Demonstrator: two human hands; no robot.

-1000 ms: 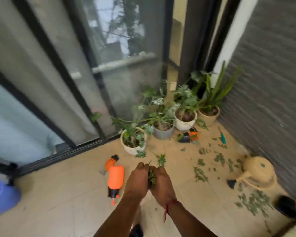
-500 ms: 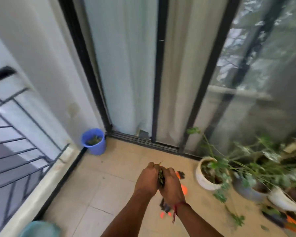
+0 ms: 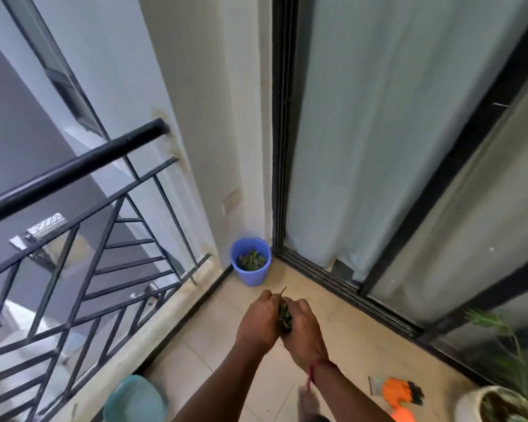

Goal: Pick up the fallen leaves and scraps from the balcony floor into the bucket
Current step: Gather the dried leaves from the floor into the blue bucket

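Note:
A small blue bucket (image 3: 258, 277) stands in the far corner of the balcony floor, with green leaves lying in its bottom. My left hand (image 3: 256, 321) and my right hand (image 3: 304, 328) are pressed together in front of me, cupping a bunch of green leaves and stems (image 3: 284, 315) between them. The hands are held above the beige tiles, short of the bucket and slightly to its right.
A dark metal railing (image 3: 73, 226) runs along the left edge. Sliding glass doors with a black track (image 3: 348, 284) close off the right. A teal container (image 3: 134, 400) sits at bottom left; an orange tool (image 3: 397, 391) and a white plant pot (image 3: 482, 403) at bottom right.
The view has swung left, away from the plant pots and scattered leaves. The blue bucket now lies straight ahead and closer. Both hands still clasp the leaves.

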